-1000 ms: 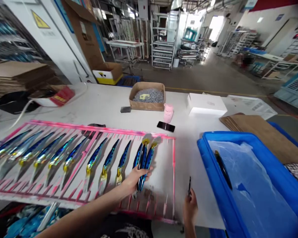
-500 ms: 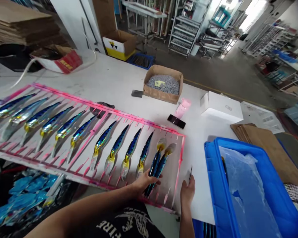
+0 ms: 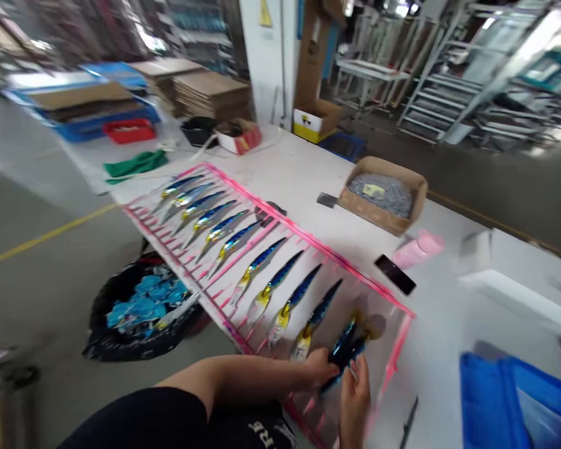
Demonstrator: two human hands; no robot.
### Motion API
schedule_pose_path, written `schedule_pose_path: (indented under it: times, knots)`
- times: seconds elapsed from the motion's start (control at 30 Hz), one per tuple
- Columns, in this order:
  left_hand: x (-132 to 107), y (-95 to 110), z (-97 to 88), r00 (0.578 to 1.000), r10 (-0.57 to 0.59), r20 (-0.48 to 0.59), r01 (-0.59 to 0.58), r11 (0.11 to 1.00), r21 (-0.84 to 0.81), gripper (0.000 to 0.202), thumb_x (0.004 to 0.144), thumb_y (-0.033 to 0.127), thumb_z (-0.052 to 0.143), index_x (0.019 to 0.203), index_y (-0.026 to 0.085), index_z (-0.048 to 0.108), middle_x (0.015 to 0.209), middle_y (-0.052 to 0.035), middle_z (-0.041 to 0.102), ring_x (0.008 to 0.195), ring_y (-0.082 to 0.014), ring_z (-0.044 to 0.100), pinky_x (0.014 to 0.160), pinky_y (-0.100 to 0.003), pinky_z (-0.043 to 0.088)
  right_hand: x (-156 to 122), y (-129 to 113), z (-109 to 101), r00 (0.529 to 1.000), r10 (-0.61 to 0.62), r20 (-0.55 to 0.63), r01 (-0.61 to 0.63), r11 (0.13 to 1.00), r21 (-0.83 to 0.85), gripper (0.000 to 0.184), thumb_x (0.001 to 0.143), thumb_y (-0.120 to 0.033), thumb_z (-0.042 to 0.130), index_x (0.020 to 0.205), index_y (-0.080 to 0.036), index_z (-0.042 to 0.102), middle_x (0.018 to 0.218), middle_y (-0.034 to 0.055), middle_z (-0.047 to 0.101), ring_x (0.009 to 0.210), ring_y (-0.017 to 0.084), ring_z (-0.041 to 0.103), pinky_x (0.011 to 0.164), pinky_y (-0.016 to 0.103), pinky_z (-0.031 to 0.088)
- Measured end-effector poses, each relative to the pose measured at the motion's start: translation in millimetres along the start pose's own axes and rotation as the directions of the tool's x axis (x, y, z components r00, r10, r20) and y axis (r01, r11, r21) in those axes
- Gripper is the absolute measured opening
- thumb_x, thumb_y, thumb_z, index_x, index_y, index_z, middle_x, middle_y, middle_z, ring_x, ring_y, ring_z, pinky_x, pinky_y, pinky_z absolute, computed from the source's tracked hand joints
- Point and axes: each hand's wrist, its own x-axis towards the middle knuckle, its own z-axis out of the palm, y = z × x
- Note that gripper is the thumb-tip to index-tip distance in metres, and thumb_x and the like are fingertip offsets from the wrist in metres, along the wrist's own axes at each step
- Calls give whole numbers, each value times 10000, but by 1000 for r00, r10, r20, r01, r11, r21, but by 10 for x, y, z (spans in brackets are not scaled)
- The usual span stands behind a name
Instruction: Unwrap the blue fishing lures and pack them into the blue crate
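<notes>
A pink rack lies slanted on the white table and holds a row of several shiny blue and gold fishing lures. At its near end my left hand is closed around two blue lures. My right hand comes up from below, and its fingertips pinch the near end of the same lures. A thin black tool lies loose on the table, just right of my right hand. The view is blurred by motion.
A cardboard box of small grey parts, a pink bottle, a black phone and a white box sit beyond the rack. A blue bin stands at the near right. On the floor to the left is a black bag of blue scraps.
The view has swung left. My right hand has let go of the black tool, which now lies on the table, and has moved to the lures in my left hand.
</notes>
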Motion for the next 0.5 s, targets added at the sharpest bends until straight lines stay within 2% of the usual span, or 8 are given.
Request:
schedule_pose_path:
  times: [0.07,0.13,0.2,0.27,0.37,0.5]
  knots:
    - [-136,-106,-149,995,96,-35,-90,986,141,146,617,232,714,691,191,594,657,-13,592,671,-186,568,594,-263,433,146,-112,241,992,-14,128,3,996,86,764,829,-615,458,1363,-69,443,1280,263,576,1093,332,628,895,437,513]
    - [-327,-264,-346,981,192,-26,-178,946,272,141,605,188,698,647,201,564,667,-6,590,677,-177,553,633,-263,441,245,-238,519,967,-32,254,0,992,123,799,830,-623,429,1361,-27,416,1304,298,545,1116,343,617,915,455,504]
    - [-548,-463,-572,960,280,-1,-258,885,388,116,645,160,654,641,199,544,686,-11,592,710,-181,547,705,-284,448,293,-347,782,948,-59,314,20,992,123,802,815,-619,440,1336,-10,430,1255,301,580,1104,354,621,913,464,503]
    - [-736,-672,-788,937,350,5,-309,821,481,79,725,143,579,674,188,539,741,-39,601,770,-202,540,787,-333,435,315,-420,997,945,-77,317,48,994,100,768,805,-583,482,1336,-31,435,1223,273,610,1098,353,621,914,461,498]
    - [-866,-929,-1006,903,429,8,-358,745,563,164,843,132,455,705,173,533,830,-86,603,836,-225,514,823,-377,406,344,-481,1213,959,-96,268,90,995,33,738,814,-476,529,1408,-75,351,1308,229,570,1160,320,586,959,422,468]
    - [-887,-1112,-1044,819,573,8,-416,584,697,254,910,125,408,710,173,557,783,-57,594,783,-195,496,769,-334,401,395,-573,1363,955,-139,262,165,983,-80,701,804,-319,552,1426,-86,326,1246,192,617,1112,295,611,925,389,483]
